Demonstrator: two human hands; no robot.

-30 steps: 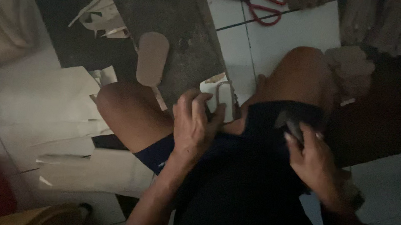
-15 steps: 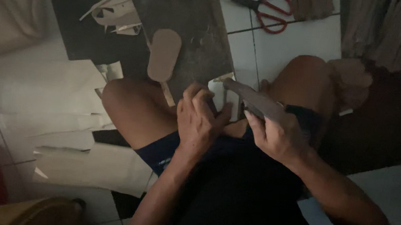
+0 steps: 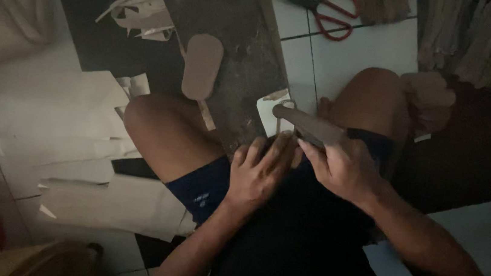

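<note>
While the person is sitting on the tiled floor [image 3: 351, 58] with both knees raised, the head view is showing both hands working together over the lap. The right hand [image 3: 342, 169] is gripping a flat brown sole-shaped strip [image 3: 307, 125], fingers closed around its near end, so that the strip is projecting up and to the left toward the dark board. The left hand [image 3: 260, 173] is lying just beside it, fingers extended and touching the near edge of the strip; whether it is pinching anything cannot be determined in this dim light. A small white piece [image 3: 272, 113] is sitting directly behind the strip's far end, at the lower edge of the dark wooden board [image 3: 219, 38].

Compared with one second ago, the right hand is no longer resting apart on the right thigh: it has travelled inward and is now meeting the left hand. The strip has come up with it, and half a second ago it was already being presented at the same spot. This indicates that the piece is now under two-handed control.

An oval brown cut-out [image 3: 201, 66] is lying on the board. Red-handled scissors [image 3: 326, 9] are lying on the floor beyond, well apart from both hands. Pale paper sheets [image 3: 75, 138] are spreading out to the left.
</note>
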